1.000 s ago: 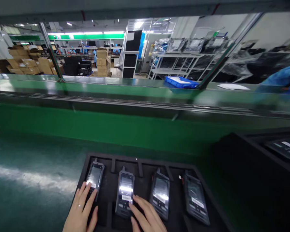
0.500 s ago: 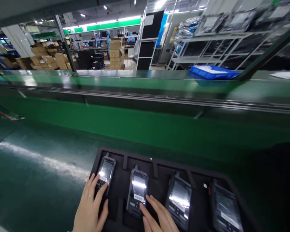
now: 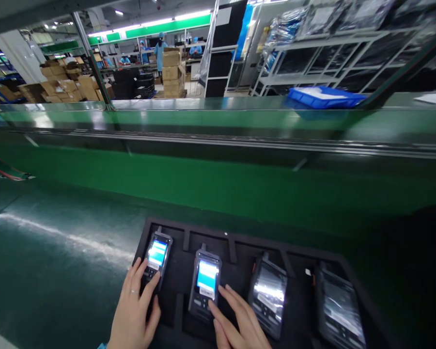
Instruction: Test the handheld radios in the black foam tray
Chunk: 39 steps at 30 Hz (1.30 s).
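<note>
Several handheld radios with screens and stub antennas lie in a black foam tray. My left hand is spread over the lower part of the leftmost radio, fingertips on its edge and keypad. That radio's screen glows blue and white. On the second radio, also lit, my right hand rests a fingertip at the keypad, its other fingers stretched along the right side. Neither hand grips anything. The third radio and the rightmost radio have dark, reflecting screens.
The tray sits on a green bench surface. Behind it runs a raised ledge with a blue tray on it. Beyond are a white rack, stacked cartons and people in blue working farther off.
The screens of the two left radios have gone from dark to lit blue and white. My hands stay at the same radios; the view has shifted slightly.
</note>
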{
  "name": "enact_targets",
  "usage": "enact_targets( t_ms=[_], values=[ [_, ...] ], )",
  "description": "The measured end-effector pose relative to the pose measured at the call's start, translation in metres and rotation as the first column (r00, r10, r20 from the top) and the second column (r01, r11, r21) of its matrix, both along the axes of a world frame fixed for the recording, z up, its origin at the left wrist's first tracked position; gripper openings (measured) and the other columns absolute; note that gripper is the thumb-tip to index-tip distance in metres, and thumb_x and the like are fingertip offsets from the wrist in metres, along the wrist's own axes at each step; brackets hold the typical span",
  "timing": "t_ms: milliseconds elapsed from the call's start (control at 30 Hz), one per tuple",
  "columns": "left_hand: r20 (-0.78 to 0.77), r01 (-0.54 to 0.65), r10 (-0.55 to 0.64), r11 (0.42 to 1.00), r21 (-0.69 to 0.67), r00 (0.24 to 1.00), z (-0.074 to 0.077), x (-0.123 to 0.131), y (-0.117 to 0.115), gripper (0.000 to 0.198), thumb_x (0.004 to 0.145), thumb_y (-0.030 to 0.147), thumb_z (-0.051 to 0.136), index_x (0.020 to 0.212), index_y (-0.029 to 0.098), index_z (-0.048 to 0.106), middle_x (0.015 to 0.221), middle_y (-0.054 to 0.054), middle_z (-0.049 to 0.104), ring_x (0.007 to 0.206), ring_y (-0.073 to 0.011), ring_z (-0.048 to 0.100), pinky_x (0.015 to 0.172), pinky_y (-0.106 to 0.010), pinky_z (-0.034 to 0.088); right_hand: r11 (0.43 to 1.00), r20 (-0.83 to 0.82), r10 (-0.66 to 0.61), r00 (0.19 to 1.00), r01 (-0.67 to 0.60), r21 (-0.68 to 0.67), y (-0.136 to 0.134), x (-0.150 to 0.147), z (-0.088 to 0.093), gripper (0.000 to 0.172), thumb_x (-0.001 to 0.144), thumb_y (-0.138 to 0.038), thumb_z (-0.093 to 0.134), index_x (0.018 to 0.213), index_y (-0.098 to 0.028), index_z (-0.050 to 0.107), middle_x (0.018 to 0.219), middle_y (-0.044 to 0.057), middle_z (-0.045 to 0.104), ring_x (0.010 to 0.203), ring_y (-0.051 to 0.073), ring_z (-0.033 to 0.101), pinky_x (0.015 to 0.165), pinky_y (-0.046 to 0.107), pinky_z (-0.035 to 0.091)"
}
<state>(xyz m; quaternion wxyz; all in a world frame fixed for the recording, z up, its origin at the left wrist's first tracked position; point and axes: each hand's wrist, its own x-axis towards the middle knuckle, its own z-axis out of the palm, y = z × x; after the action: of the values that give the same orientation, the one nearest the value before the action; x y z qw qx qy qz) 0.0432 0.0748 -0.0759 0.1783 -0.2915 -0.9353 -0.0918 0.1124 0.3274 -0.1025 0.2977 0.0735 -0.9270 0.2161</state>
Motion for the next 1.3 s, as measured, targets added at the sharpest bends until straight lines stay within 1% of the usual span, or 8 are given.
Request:
enact_targets(
  t_ms=[167, 333, 667, 933, 1033, 1133, 1233, 1300],
  values=[
    [0.044, -0.004, 0.002, 0.999, 0.049, 0.999, -0.002, 0.000, 0.000, 0.048, 0.090, 0.013, 0.050, 0.137, 0.021, 0.046, 0.150, -0.018, 0.035, 0.141, -0.0406, 0.034, 0.098, -0.063, 0.052, 0.997, -0.016, 0.033, 0.999, -0.032, 0.071, 0.003, 0.000, 0.003, 0.032, 0.089, -0.018, 0.048, 0.114, -0.025, 0.067, 0.129, 0.012, 0.061, 0.117, 0.030, 0.064, 0.079, 0.042, 0.066],
    [0.056, -0.021, 0.018, 0.998, 0.052, 0.998, -0.003, 0.001, 0.000, 0.049, 0.090, 0.010, 0.047, 0.138, 0.022, 0.045, 0.149, -0.018, 0.037, 0.142, -0.0394, 0.034, 0.100, -0.063, 0.050, 0.997, -0.001, 0.038, 0.999, -0.037, 0.071, 0.002, 0.001, 0.006, 0.034, 0.089, -0.018, 0.049, 0.118, -0.025, 0.066, 0.132, 0.011, 0.060, 0.120, 0.029, 0.062, 0.083, 0.041, 0.065],
    [-0.005, 0.012, -0.012, 1.000, 0.016, 1.000, 0.002, -0.001, 0.000, 0.046, 0.087, 0.010, 0.049, 0.133, 0.015, 0.052, 0.146, -0.022, 0.040, 0.138, -0.0439, 0.039, 0.093, -0.062, 0.055, 0.997, 0.012, 0.052, 0.999, -0.052, 0.052, 0.005, 0.001, 0.003, 0.034, 0.090, -0.018, 0.047, 0.117, -0.027, 0.065, 0.133, 0.011, 0.059, 0.119, 0.030, 0.062, 0.082, 0.043, 0.065],
    [0.068, -0.022, 0.018, 0.997, 0.067, 0.998, 0.000, 0.004, 0.003, 0.050, 0.089, 0.010, 0.048, 0.138, 0.021, 0.046, 0.151, -0.019, 0.035, 0.141, -0.0421, 0.034, 0.099, -0.067, 0.050, 0.998, 0.010, 0.050, 0.999, -0.050, 0.042, 0.004, 0.003, 0.003, 0.032, 0.090, -0.019, 0.047, 0.115, -0.026, 0.066, 0.134, 0.010, 0.059, 0.118, 0.030, 0.063, 0.083, 0.043, 0.065],
    [0.141, -0.053, 0.037, 0.992, 0.111, 0.989, 0.013, -0.003, 0.001, 0.044, 0.094, 0.019, 0.047, 0.137, 0.023, 0.045, 0.152, -0.018, 0.034, 0.140, -0.0377, 0.039, 0.100, -0.060, 0.053, 0.996, -0.008, 0.029, 1.000, -0.029, 0.090, 0.006, 0.000, 0.015, 0.032, 0.094, -0.023, 0.046, 0.121, -0.026, 0.064, 0.129, 0.009, 0.064, 0.107, 0.026, 0.068, 0.079, 0.038, 0.066],
    [0.200, -0.090, 0.052, 0.978, 0.187, 0.978, 0.037, -0.023, -0.001, 0.048, 0.098, 0.025, 0.044, 0.145, 0.023, 0.036, 0.153, -0.017, 0.033, 0.137, -0.0325, 0.045, 0.100, -0.053, 0.054, 0.990, 0.036, -0.011, 0.999, 0.006, 0.137, 0.010, -0.012, 0.035, 0.038, 0.098, -0.029, 0.042, 0.133, -0.022, 0.055, 0.119, 0.007, 0.070, 0.098, 0.024, 0.071, 0.079, 0.036, 0.065],
    [0.169, -0.045, 0.008, 0.975, 0.218, 0.986, 0.057, -0.051, 0.003, 0.050, 0.099, 0.023, 0.043, 0.147, 0.025, 0.032, 0.155, -0.014, 0.029, 0.143, -0.0327, 0.035, 0.107, -0.058, 0.046, 0.987, 0.067, -0.069, 0.995, 0.058, 0.153, 0.011, -0.027, 0.051, 0.040, 0.101, -0.035, 0.038, 0.134, -0.018, 0.052, 0.114, 0.009, 0.071, 0.098, 0.025, 0.070, 0.080, 0.039, 0.065],
    [0.115, 0.028, -0.052, 0.979, 0.202, 0.992, 0.060, -0.064, 0.008, 0.049, 0.098, 0.022, 0.046, 0.145, 0.025, 0.035, 0.155, -0.015, 0.028, 0.147, -0.0347, 0.027, 0.109, -0.061, 0.042, 0.983, 0.074, -0.104, 0.992, 0.091, 0.161, 0.010, -0.034, 0.054, 0.041, 0.102, -0.040, 0.036, 0.131, -0.018, 0.055, 0.115, 0.011, 0.070, 0.099, 0.026, 0.070, 0.078, 0.040, 0.065]
  ],
)
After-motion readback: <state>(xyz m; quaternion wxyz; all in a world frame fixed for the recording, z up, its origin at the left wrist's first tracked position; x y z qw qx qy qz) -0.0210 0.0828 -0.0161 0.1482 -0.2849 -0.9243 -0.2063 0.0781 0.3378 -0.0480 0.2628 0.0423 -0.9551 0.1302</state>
